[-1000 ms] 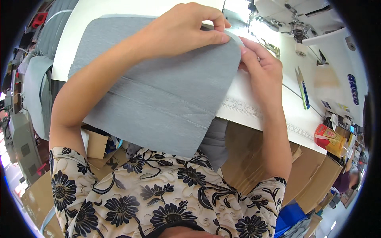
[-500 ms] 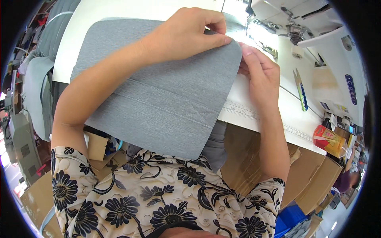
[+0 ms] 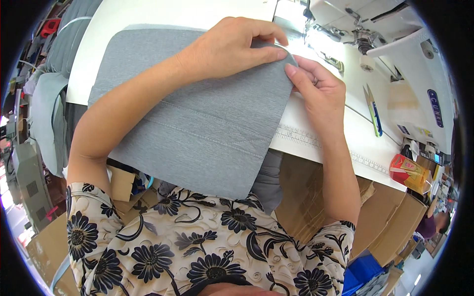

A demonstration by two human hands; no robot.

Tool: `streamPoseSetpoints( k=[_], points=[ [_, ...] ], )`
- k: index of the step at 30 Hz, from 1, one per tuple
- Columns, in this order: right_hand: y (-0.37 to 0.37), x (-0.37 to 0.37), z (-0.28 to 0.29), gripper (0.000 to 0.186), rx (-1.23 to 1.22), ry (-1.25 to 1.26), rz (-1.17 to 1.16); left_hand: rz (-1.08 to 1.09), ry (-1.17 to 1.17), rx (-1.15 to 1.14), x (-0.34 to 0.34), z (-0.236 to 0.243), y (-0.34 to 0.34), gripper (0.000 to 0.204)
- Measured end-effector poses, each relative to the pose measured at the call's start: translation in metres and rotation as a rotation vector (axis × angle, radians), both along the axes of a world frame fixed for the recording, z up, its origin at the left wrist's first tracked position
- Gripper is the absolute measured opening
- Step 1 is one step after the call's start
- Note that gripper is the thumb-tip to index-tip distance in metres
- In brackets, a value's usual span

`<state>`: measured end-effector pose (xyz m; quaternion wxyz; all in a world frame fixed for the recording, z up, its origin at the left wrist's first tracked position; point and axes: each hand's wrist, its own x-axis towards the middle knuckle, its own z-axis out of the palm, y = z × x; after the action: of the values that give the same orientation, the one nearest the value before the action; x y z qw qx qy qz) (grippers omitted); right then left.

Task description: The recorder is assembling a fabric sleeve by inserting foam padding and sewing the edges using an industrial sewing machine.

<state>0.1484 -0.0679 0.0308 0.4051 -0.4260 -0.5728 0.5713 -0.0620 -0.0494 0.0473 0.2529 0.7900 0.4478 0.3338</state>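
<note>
Grey stitched fabric (image 3: 207,113), perhaps double-layered

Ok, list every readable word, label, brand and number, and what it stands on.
Wording withheld; print shows here:
Dark blue badge on white sewing machine: light capitals, legible.
Small labels near it: too small to read.
Measuring scale on table: numbers, mostly too small.
Red-and-yellow package: too small, blurred.

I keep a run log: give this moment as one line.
left hand: holding grey fabric near far-right corner | right hand: pinching that corner | scissors: on white table
</note>
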Motion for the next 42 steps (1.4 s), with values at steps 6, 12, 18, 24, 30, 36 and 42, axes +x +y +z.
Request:
streamPoseSetpoints(
  k=[6, 12, 18, 24, 30, 36, 42],
  points=[
    [0.001, 0.007, 0.004, 0.028, 0.004, -0.122, -0.01, -0.049, -0.026, -0.093, 0.003, 0.0, 0.001, 0.023],
    [0.017, 0.033, -0.001, 0.035, 1.155, -0.749, 0.085, -0.07, 0.011, -0.102, 0.008, -0.006, 0.013, 0.019],
    [0.026, 0.036, -0.006, 0.025, 1.401, -0.687, 0.346, -0.038, 0.088, 0.027, 0.017, -0.018, 0.026, 0.017],
    [0.028, 0.042, -0.018, 0.025, 1.344, -0.726, 0.279, -0.026, 0.277, 0.308, 0.028, -0.027, 0.041, 0.017],
    [0.029, 0.046, -0.019, 0.025, 1.293, -0.731, 0.247, 0.006, 0.291, 0.25, 0.038, -0.024, 0.047, 0.019],
    [0.046, 0.05, -0.019, 0.024, 1.26, -0.784, 0.152, -0.129, 0.206, 0.255, 0.043, -0.025, 0.093, 0.017],
    [0.055, 0.05, -0.02, 0.024, 1.226, -0.839, 0.061, -0.044, 0.132, 0.061, 0.049, -0.022, 0.112, 0.021]
  ],
)
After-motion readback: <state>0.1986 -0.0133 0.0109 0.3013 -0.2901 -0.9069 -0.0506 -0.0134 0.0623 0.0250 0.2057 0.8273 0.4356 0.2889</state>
